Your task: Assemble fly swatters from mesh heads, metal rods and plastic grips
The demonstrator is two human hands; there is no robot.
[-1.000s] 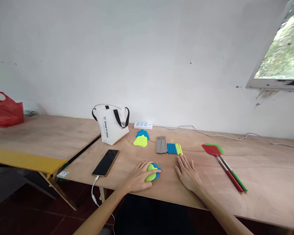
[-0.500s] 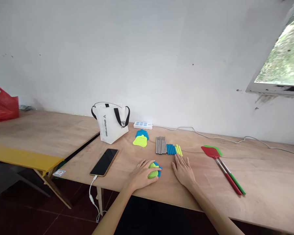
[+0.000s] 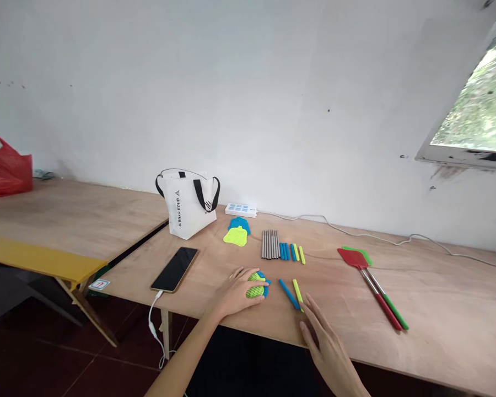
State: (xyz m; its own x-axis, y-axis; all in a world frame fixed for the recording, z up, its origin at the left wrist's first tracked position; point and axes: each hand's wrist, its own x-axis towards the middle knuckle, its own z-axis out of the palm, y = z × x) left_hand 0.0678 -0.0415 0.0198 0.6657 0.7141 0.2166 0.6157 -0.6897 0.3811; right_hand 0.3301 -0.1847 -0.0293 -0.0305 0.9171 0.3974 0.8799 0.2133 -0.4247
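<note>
My left hand (image 3: 240,291) is curled over several perforated fly swatter heads (image 3: 255,288), lime and blue, bunched on the table. Near the front edge my right hand (image 3: 323,337) has its fingers stretched out. Its fingertips are at the lower end of a lime handle tube (image 3: 297,289); I cannot tell whether they touch it. A blue handle tube (image 3: 288,294) lies slanted beside that one. Farther back are a row of grey metal rods (image 3: 270,245), several blue tubes (image 3: 285,251) and two lime tubes (image 3: 299,255).
Flat lime (image 3: 235,237) and blue (image 3: 240,223) swatter heads lie toward the back. Whole red (image 3: 376,292) and green (image 3: 391,300) swatters lie at the right. A phone (image 3: 174,269) on a cable, a white bag (image 3: 190,207) and a power strip (image 3: 240,209) stand left.
My right hand has moved back toward the table's front edge. One blue and one lime tube now lie nearer me, apart from the row. My left hand has stayed on the swatter heads.
</note>
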